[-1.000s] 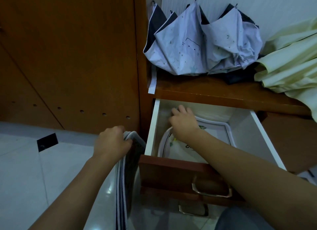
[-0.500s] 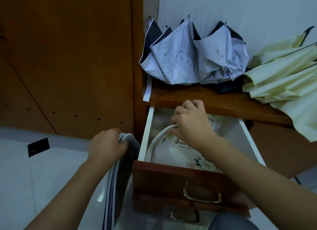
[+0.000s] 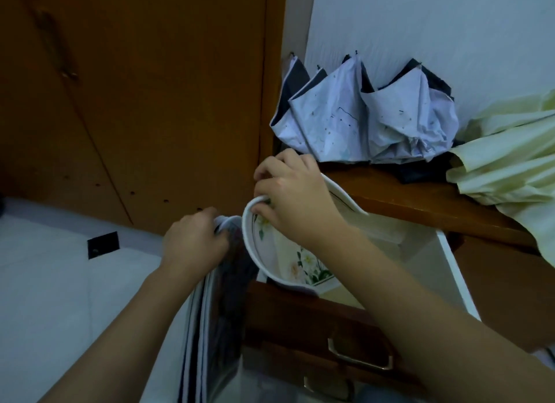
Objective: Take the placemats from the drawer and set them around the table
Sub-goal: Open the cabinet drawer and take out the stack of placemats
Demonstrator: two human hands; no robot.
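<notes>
The right hand (image 3: pixel 295 198) has its grip curled round the rim of a floral placemat (image 3: pixel 288 252), lifted partly out of the open drawer (image 3: pixel 450 270). The left hand (image 3: pixel 195 240) clutches hanging placemats (image 3: pixel 207 327) beside the drawer front, below two folded umbrellas (image 3: pixel 369 123).

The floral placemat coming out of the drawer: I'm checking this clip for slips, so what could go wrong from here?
1. The right hand pinches only the bent edge of the floral placemat; it might slip or crease.
2. Its lower end is still inside the open drawer and could catch on the front.
3. The left hand grips hanging placemats; adding another may loosen them.
</notes>
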